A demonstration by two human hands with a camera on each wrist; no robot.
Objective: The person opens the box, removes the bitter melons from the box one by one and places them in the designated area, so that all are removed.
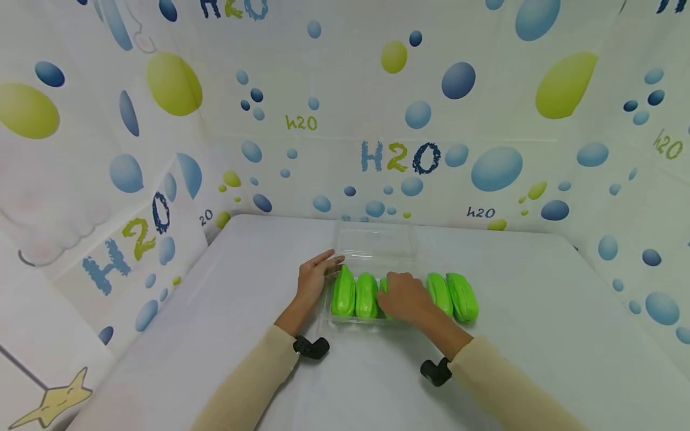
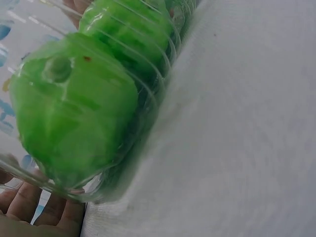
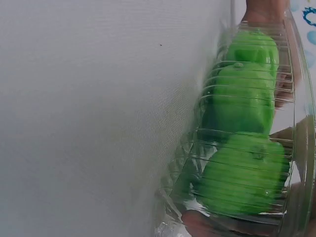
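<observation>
A clear plastic container point(image 1: 353, 320) holds a row of glossy, bright green, elongated pieces shaped like vegetables; their exact kind is unclear. Two of them, a left piece point(image 1: 344, 293) and a second piece point(image 1: 366, 296), show plainly. My left hand point(image 1: 311, 281) touches the container's left end with its fingers spread. Over the row, my right hand point(image 1: 406, 297) grips a third green piece point(image 3: 244, 173), which it partly hides in the head view. Right of that hand lie two more, an inner piece point(image 1: 439, 293) and an outer piece point(image 1: 462, 297).
Behind the green row the container's clear lid point(image 1: 375, 242) lies open. A white cloth point(image 1: 539, 335) covers the table. The patterned curtain point(image 1: 345, 108) rises behind its far edge, and a patterned side sheet point(image 1: 129, 245) stands along the left.
</observation>
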